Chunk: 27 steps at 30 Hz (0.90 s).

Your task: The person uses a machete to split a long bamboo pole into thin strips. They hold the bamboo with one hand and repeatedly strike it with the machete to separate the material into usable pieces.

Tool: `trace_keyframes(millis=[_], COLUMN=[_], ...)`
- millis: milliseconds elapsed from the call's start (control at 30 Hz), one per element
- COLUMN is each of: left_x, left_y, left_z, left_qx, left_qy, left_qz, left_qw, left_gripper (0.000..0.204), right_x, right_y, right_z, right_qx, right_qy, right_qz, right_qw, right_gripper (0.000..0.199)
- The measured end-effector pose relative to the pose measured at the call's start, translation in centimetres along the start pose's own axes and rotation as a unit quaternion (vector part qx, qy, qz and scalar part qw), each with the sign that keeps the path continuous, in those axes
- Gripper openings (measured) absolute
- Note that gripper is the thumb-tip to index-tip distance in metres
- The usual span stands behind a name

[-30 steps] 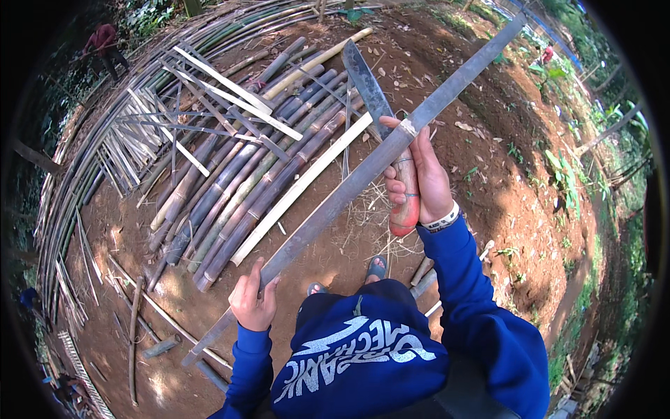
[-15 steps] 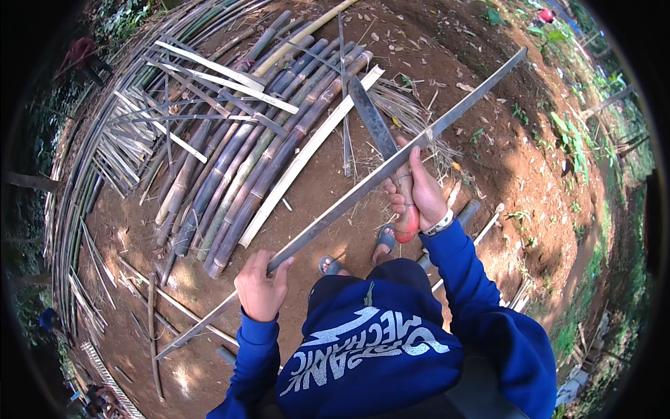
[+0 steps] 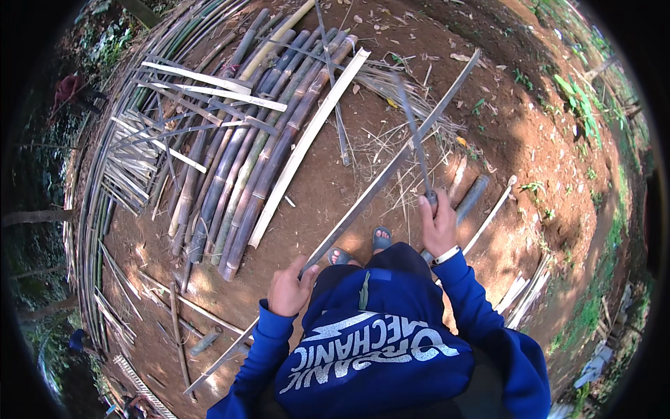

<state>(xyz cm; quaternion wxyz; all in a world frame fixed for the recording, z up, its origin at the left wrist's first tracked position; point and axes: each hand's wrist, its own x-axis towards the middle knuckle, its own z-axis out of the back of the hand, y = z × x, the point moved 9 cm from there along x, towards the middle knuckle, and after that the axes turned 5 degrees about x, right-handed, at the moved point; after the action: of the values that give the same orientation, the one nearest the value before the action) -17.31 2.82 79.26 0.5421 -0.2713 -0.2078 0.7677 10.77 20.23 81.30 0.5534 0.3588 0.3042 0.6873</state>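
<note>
My left hand is closed round a long, thin bamboo strip, which slants from the lower left up to the far right. In my right hand is the handle of a machete, gripped with the fingers wrapped round it. The machete's dark blade points away from me, turned nearly edge-on. It crosses the strip's far half; whether the two touch, I cannot tell. Most of the handle is hidden by my fingers.
Thick bamboo poles lie side by side at the left, with pale split strips across them. Beside them rests a long split piece. A dark bamboo length lies at the right. Brown soil surrounds my feet.
My right hand has let go of the strip and now grips only the machete, whose blade has turned from broadside to edge-on. My left hand and the strip have shifted slightly right and nearer.
</note>
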Motion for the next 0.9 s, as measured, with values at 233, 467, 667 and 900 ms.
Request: trace_keyframes(millis=[233,467,667,900], left_x=[2.1,0.3,-1.9,-2.7], left_y=[-8.0,-9.7,-9.6,-5.2], left_z=[-1.7,-4.1,-3.9,-3.2], left_qx=[0.045,0.06,0.086,0.063], left_qy=[-0.014,-0.064,-0.082,-0.054], left_qz=[-0.006,0.024,0.048,0.052], left_qw=[0.999,0.996,0.992,0.995], left_gripper=[0.016,0.016,0.013,0.015], right_x=[1.2,3.0,4.9,3.4], right_y=[1.1,0.7,-3.3,-0.3], right_z=[-1.0,2.0,3.3,0.2], right_qx=[-0.095,-0.125,-0.189,-0.174], right_qy=[0.135,0.11,0.101,0.149], right_qz=[0.088,0.154,0.103,0.168], right_qw=[0.982,0.974,0.971,0.959], right_gripper=[0.039,0.046,0.046,0.047])
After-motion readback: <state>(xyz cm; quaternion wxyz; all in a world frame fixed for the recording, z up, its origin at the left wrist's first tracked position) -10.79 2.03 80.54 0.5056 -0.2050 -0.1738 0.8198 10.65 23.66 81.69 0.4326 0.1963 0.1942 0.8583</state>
